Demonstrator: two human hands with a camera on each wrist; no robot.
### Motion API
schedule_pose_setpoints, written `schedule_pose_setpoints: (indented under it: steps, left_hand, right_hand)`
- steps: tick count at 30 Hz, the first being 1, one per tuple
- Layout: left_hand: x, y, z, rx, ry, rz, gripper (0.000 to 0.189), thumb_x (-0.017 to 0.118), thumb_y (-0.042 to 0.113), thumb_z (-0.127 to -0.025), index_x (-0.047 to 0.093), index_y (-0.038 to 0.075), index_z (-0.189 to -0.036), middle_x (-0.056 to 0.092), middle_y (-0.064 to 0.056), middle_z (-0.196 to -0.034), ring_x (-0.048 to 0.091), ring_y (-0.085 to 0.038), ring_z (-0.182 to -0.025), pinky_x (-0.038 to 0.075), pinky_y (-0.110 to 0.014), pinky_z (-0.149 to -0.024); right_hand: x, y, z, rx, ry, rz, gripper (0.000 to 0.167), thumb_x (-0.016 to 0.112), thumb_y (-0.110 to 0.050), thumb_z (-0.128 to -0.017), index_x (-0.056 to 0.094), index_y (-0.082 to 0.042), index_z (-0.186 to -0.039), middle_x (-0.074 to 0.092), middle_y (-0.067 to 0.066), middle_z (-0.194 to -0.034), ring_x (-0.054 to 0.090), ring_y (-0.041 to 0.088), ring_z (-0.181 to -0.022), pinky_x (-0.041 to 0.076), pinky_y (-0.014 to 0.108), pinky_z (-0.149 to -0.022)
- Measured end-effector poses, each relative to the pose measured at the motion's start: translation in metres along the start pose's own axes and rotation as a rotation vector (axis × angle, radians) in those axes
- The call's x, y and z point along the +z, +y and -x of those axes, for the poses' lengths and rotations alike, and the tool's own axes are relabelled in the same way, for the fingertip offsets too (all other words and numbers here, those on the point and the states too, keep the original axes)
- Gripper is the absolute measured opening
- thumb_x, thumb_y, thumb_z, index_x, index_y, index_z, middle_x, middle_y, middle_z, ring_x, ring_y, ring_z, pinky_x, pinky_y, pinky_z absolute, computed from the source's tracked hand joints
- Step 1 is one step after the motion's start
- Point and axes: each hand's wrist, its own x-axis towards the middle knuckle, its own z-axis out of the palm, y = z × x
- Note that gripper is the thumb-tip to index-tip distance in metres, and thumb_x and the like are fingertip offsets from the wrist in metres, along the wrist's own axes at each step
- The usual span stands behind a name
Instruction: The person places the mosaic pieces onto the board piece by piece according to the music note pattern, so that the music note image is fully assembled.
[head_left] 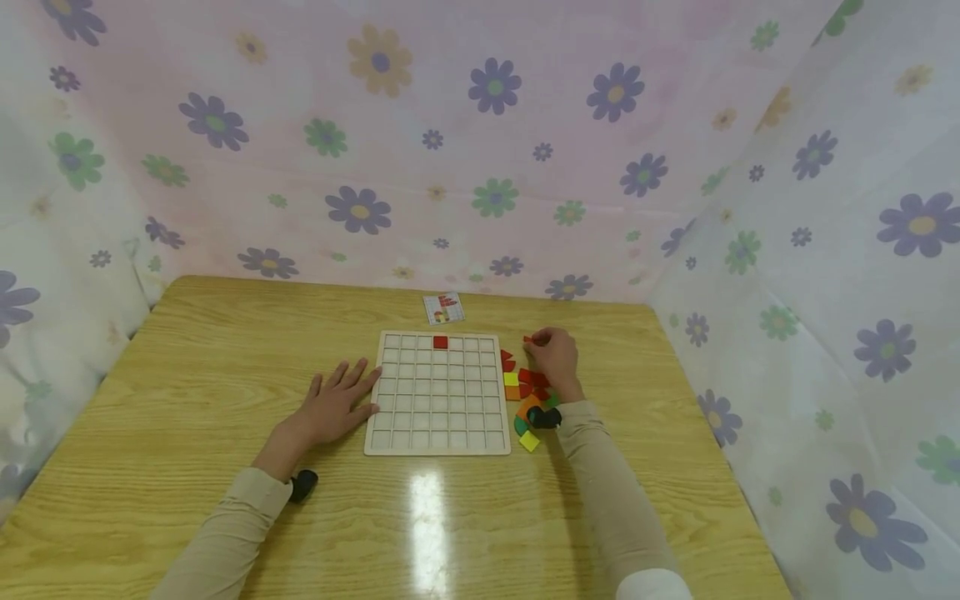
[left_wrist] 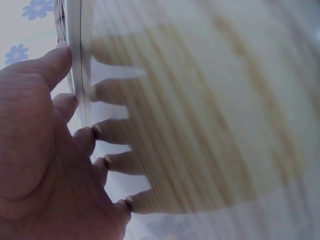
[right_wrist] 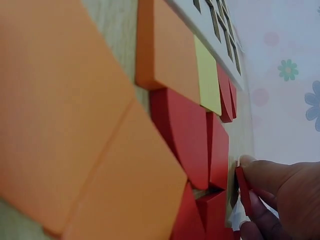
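Observation:
A pale wooden grid board [head_left: 441,455] lies flat on the table, with one red square block [head_left: 440,342] in its top row. My left hand [head_left: 335,407] rests beside the board's left edge, fingers spread and straight, the tips touching the table and the board's side. Right of the board, my right hand [head_left: 556,358] pinches a red block [right_wrist: 243,190] between thumb and fingers; its full shape is hidden. Below that hand lies a loose pile of blocks: red pieces [right_wrist: 182,135], an orange block [right_wrist: 175,50], a yellow square [head_left: 511,379] and green pieces [head_left: 521,426].
Behind the board lies a small printed card [head_left: 444,308] with a coloured pattern. The wooden table [head_left: 187,358] meets flower-printed curtains [head_left: 420,150] at the back and both sides. Another yellow block [head_left: 529,441] lies at the near end of the pile.

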Motion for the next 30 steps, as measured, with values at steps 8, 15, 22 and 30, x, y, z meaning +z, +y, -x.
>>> schedule_pose_setpoints:
  steps: [8,15,22,30]
  left_hand:
    - [0.0,-0.001,0.001,-0.001,0.001,0.008,0.066,0.055,0.034,-0.106,0.029,0.008,-0.161,0.017,-0.024,-0.167,0.009,-0.052,-0.152,0.003,-0.077,-0.114]
    - [-0.001,-0.001,0.001,0.002,0.001,0.008,0.065,0.054,0.035,-0.107,0.031,0.007,-0.161,0.018,-0.025,-0.167,0.011,-0.053,-0.152,0.004,-0.077,-0.114]
    - [-0.002,-0.001,0.001,-0.006,-0.004,0.024,0.066,0.054,0.035,-0.107,0.029,0.008,-0.161,0.016,-0.024,-0.167,0.008,-0.052,-0.153,0.002,-0.077,-0.115]
    - [-0.004,0.001,0.0,-0.006,-0.012,0.026,0.066,0.055,0.033,-0.106,0.029,0.008,-0.161,0.016,-0.024,-0.167,0.008,-0.051,-0.153,0.002,-0.076,-0.115]
  right_hand:
    - [0.0,-0.004,-0.002,0.001,-0.016,0.023,0.024,0.077,-0.019,-0.093,0.075,0.001,-0.107,0.074,0.019,-0.104,0.069,0.035,-0.093,0.055,0.048,-0.086]
    - [-0.003,-0.009,-0.001,-0.029,-0.025,0.064,0.026,0.075,-0.019,-0.094,0.076,0.001,-0.109,0.075,0.019,-0.106,0.069,0.037,-0.096,0.053,0.051,-0.09]
    - [-0.003,-0.01,0.0,-0.035,-0.001,0.064,0.022,0.078,-0.021,-0.092,0.077,-0.001,-0.102,0.075,0.018,-0.098,0.069,0.036,-0.091,0.051,0.052,-0.088]
    - [-0.002,-0.01,0.002,-0.113,0.048,0.084,0.018,0.081,-0.018,-0.089,0.077,-0.001,-0.094,0.076,0.016,-0.09,0.069,0.036,-0.085,0.048,0.054,-0.091]
